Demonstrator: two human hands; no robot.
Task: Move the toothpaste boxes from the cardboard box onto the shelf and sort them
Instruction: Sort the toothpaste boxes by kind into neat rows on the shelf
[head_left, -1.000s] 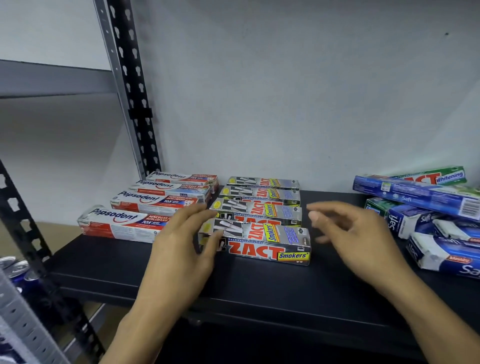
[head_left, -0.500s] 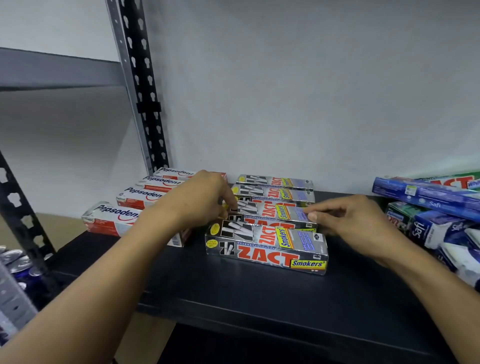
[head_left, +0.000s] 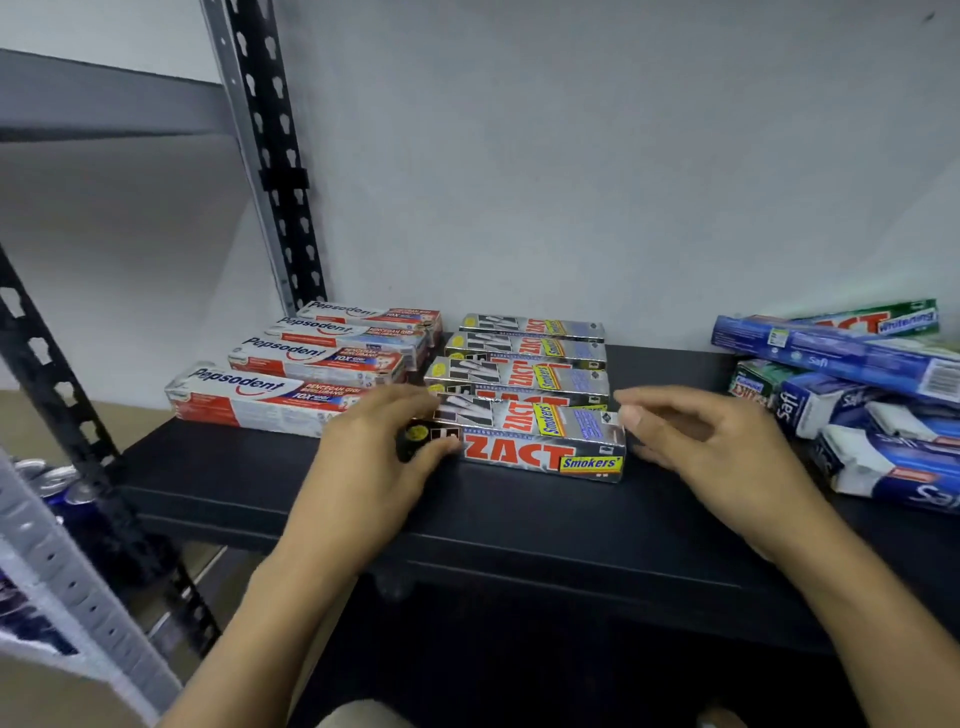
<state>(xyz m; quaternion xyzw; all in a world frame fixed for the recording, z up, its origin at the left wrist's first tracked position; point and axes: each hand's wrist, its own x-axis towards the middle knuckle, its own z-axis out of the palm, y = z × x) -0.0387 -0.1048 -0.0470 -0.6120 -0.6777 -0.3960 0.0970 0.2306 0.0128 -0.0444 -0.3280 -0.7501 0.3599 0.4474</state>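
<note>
Toothpaste box, silver cardboard ZACT Smokers, lies frontmost in its row on the black shelf. My left hand holds its left end; right hand loosely open, thumb at the right end. Step: squaring the row. Next, I judge: sort the jumbled blue Safi boxes.

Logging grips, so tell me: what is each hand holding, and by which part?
The left hand grips the front silver-and-red Zact Smokers cardboard box by its left end; the right hand only touches its right end with the thumb.
</note>
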